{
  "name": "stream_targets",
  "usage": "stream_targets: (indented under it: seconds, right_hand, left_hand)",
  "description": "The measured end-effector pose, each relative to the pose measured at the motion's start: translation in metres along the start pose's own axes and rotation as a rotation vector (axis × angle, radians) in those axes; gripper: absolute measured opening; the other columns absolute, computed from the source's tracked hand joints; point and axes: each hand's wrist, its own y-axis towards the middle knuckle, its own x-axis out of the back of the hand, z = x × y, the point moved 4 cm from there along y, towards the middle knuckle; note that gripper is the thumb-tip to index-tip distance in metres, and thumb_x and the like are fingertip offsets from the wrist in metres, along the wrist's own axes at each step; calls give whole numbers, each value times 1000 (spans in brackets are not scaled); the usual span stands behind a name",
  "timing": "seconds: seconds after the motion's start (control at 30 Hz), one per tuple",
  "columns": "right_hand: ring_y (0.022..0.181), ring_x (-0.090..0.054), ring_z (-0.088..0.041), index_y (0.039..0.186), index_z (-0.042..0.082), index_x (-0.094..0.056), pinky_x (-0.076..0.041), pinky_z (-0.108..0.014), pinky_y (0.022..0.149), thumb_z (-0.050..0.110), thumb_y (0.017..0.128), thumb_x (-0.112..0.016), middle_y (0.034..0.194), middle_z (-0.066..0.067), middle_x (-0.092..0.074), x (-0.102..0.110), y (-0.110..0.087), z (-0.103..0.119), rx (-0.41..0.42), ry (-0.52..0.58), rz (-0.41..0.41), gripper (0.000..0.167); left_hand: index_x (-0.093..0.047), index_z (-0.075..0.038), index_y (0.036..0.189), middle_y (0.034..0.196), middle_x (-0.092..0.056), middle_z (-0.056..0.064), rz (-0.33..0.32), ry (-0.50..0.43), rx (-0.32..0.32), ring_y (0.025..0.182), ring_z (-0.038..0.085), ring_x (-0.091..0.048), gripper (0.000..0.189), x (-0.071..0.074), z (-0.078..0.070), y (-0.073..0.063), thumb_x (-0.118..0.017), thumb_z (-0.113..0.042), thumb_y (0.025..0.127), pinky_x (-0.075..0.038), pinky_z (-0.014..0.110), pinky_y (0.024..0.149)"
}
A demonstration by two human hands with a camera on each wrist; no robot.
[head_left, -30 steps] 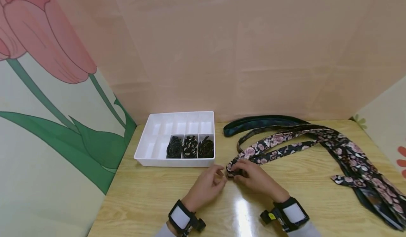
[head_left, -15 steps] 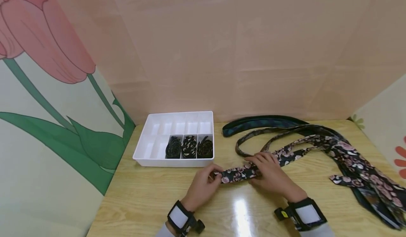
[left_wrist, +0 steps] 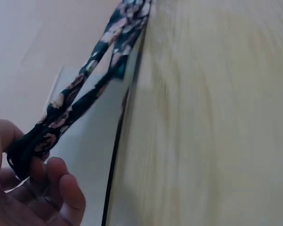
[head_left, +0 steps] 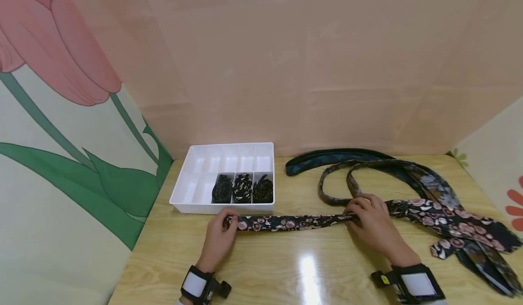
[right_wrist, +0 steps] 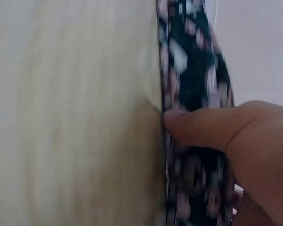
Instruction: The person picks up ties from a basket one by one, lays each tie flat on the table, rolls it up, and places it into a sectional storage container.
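Observation:
A black necktie with pink and white flowers (head_left: 286, 223) lies stretched across the front of the table, doubled over lengthwise. At its folded left end, my left hand (head_left: 216, 241) pinches the loop; the left wrist view shows the fold (left_wrist: 49, 125) between thumb and fingers, with two strands running away. My right hand (head_left: 373, 228) grips the same tie farther right. In the right wrist view my thumb (right_wrist: 203, 125) presses the tie's edge, and most of the other fingers are hidden. Right of that hand, the wide end (head_left: 470, 228) spreads over other ties.
A white compartment tray (head_left: 196, 209) stands behind the stretched tie, with rolled dark ties (head_left: 222, 189) in three front compartments. A dark blue-green tie (head_left: 314, 160) and a thin brownish patterned tie (head_left: 327, 184) curve across the back right. A wall closes off the table's far edge.
From a bunched fold, the floral tie has been drawn out straight. My left hand has moved left with the folded end, and my right hand has slid right along it.

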Motion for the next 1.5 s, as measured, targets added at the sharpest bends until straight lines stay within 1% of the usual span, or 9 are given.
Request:
stream_targets:
  seconds: [0.3,0.4,0.53,0.67,0.83,0.97,1.1,1.27,1.5]
  right_hand:
    - [109,-54,-48,112,6,-75,-35,-70,100,8,78,-89,109,-22,-74,18,-22,-38,-148,-141,14,37]
    - [106,-56,-49,115,7,-75,-38,-70,92,20,82,-89,111,-24,-74,25,-28,-49,-207,-152,86,38]
    - [115,-54,-54,120,10,-74,-32,-73,98,40,82,-90,121,-26,-73,32,-37,-66,-276,-128,232,51]
    - [116,-52,-57,124,10,-73,-28,-76,99,41,81,-89,125,-28,-71,38,-46,-83,-326,-117,348,55]
    - [100,-61,-49,120,4,-74,-38,-76,89,43,84,-87,113,-24,-75,43,-52,-96,-339,-150,424,55]
    - [76,-66,-30,121,1,-72,-51,-55,71,31,93,-81,93,-10,-76,48,-54,-95,-336,-72,488,42]
    - [66,-58,-11,126,2,-68,-43,-33,57,19,104,-66,88,4,-72,58,-55,-91,-379,119,555,28]
    - [89,-70,-19,122,3,-69,-57,-43,72,23,101,-72,107,-5,-75,61,-60,-96,-489,280,720,30]
    - [109,-69,-45,118,1,-69,-57,-60,85,17,93,-76,118,-21,-73,57,-78,-118,-541,245,874,31]
  left_hand:
    - [-75,-11,100,94,-74,5,-114,86,120,75,8,-55,12,38,27,0,-67,-2,99,-46,23,69]
    - [-76,-10,102,98,-75,7,-147,108,159,79,10,-57,12,52,33,0,-66,-3,100,-46,24,72]
    - [-75,-9,106,101,-75,9,-160,130,216,85,15,-59,12,65,40,-1,-64,-6,103,-48,26,76]
    - [-75,-7,108,105,-75,11,-183,152,248,89,17,-60,13,75,45,-2,-64,-8,104,-48,27,79]
    - [-73,-4,110,103,-73,15,-212,153,267,81,16,-60,13,83,49,-3,-63,-8,104,-48,26,72]
    - [-68,-1,116,99,-68,18,-217,91,321,70,14,-61,15,87,51,-4,-60,-10,107,-50,25,63]
    - [-62,0,123,105,-62,19,-219,25,360,69,17,-65,19,94,49,-4,-56,-12,110,-53,25,60]
    - [-62,2,127,113,-61,21,-236,91,355,80,20,-69,25,106,46,-2,-59,-15,109,-55,24,67]
    - [-67,3,125,119,-68,25,-260,214,384,105,33,-65,26,121,51,-6,-61,-14,106,-50,32,84]
